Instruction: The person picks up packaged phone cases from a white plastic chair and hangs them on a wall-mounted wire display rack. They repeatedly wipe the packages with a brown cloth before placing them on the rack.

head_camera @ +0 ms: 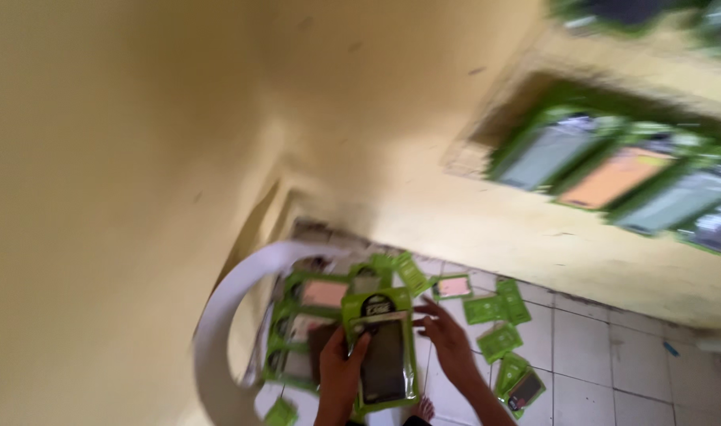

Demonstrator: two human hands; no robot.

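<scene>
Yellow-walled, tiled corner: left hand [341, 371] grips a green phone-case packet [382, 351]; right hand [449, 335] seemingly open, empty.

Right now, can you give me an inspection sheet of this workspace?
Surface: white tiled floor, pale grout lines.
Job's things: green packet with a dark phone case, held upright in the left hand.
Clutter: more green packets scattered on the tiles; others stacked by a white plastic chair.
Hands: left hand's fingers wrap the packet's edge; right hand is open, fingers spread beside the packet.
Cables: nothing seen.
Surroundings: yellow wall; blurred wall niche with similar packets.
</scene>
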